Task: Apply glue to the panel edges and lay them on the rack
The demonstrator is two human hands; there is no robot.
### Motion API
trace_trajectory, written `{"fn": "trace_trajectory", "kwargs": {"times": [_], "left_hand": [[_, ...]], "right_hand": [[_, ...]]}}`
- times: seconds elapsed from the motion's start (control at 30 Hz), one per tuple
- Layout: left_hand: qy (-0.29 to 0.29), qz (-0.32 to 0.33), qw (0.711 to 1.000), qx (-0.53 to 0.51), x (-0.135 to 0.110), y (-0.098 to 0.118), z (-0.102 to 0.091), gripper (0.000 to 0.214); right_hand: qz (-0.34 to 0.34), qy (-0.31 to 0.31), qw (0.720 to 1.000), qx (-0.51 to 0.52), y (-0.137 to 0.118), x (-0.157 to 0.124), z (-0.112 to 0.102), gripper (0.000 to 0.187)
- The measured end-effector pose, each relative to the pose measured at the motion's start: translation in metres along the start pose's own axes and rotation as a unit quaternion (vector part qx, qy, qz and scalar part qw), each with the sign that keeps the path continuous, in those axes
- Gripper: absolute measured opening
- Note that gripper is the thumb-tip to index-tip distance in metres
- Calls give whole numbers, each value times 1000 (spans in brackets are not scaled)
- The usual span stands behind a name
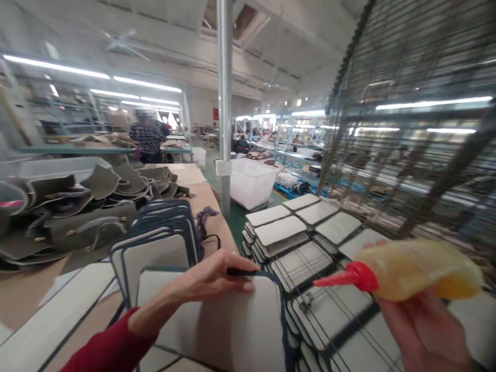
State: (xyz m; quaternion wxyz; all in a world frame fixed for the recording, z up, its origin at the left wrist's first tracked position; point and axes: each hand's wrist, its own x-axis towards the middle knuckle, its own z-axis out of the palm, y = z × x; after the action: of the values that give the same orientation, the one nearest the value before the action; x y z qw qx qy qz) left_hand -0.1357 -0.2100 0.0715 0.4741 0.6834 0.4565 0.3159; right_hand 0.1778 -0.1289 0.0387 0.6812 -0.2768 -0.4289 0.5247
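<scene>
My left hand (217, 276) grips the top edge of a pale, dark-bordered panel (240, 325), thumb on the near face and fingers over the rim. The panel is tilted up in front of me. In my right hand (430, 325) is a squeeze bottle (418, 268) of yellowish glue-like liquid, held sideways. Its red nozzle (341, 278) points left, apart from the panel. Behind my left hand, a row of similar panels (158, 253) leans on the table.
Brown-grey cut pieces (96, 217) with straps are heaped on the table (209, 206) at left. Wire racks (310, 258) bearing pale panels stand at right, with a raised mesh rack (387, 129) above. A metal post (225, 103) and white bin (251, 181) lie ahead. A person (147, 137) stands farther back.
</scene>
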Motion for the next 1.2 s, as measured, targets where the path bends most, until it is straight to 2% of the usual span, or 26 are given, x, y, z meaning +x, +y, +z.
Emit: {"fn": "trace_trajectory", "kwargs": {"times": [0.07, 0.17, 0.3, 0.43, 0.53, 0.63, 0.83, 1.03, 1.2], "left_hand": [[-104, 23, 994, 37, 22, 16, 4, 30], [-201, 55, 975, 73, 50, 30, 12, 25], [-282, 89, 954, 51, 76, 43, 24, 26], [-350, 80, 931, 64, 91, 56, 38, 28], [-389, 76, 915, 75, 96, 64, 45, 27], [-406, 66, 909, 62, 98, 69, 49, 25], [-420, 59, 905, 47, 96, 75, 50, 26], [-409, 60, 908, 59, 90, 71, 44, 25], [-376, 75, 923, 42, 85, 70, 39, 19]], "right_hand": [[-15, 19, 999, 26, -20, 1, 0, 44], [-15, -5, 1000, 10, -41, -3, 1, 53], [-20, -22, 999, -32, -53, -11, -5, 58], [-3, -13, 1000, -27, -58, -16, -13, 63], [0, -12, 1000, -18, -61, -19, -15, 59], [-4, -4, 1000, -16, -61, -21, -16, 54], [9, -9, 1000, 4, -59, -19, -14, 63], [32, -22, 999, 26, -57, -16, -11, 66], [45, -11, 998, 40, -52, -17, -9, 65]]}}
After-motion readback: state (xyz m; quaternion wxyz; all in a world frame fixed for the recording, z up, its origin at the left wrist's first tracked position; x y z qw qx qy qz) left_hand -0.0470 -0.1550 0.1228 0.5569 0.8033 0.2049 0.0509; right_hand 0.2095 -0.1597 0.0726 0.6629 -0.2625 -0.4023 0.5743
